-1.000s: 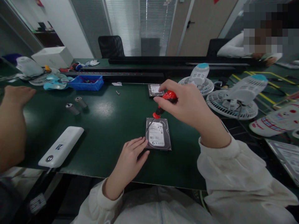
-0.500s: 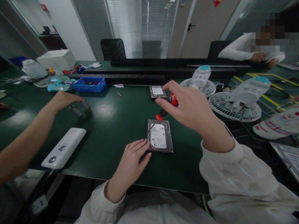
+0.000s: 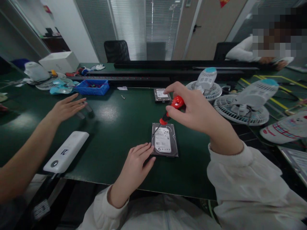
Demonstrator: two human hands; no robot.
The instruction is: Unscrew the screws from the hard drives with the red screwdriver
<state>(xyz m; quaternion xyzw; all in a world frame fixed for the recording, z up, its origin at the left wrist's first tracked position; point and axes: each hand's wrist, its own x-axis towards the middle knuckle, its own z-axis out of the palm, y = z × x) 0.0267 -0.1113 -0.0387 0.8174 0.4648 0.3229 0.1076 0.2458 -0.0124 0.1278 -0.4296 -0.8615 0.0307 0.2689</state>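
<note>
A hard drive [image 3: 164, 140] with a white label lies flat on the green table [image 3: 105, 140] in front of me. My left hand [image 3: 136, 163] rests at its lower left corner, fingertips on the edge, thumb apart from the fingers. Above the drive, my right hand [image 3: 192, 107] holds a red and black screwdriver [image 3: 163, 118] by the handle, index finger raised off it. The tool slants down to the left, its tip at the drive's left edge. Beyond it lies a second hard drive [image 3: 161, 95], partly behind my right hand.
Another person's hand [image 3: 66, 108] reaches in from the left over small grey metal parts [image 3: 88, 108], near a white power bank [image 3: 67, 152]. A blue tray [image 3: 92, 88] stands behind. White fans [image 3: 242, 108] and a white cylinder [image 3: 284, 129] stand right. Another person [image 3: 244, 49] sits across.
My right hand has shifted slightly right, its fingers more open around the screwdriver handle. The other person's hand at the left has spread its fingers. My left hand has not moved.
</note>
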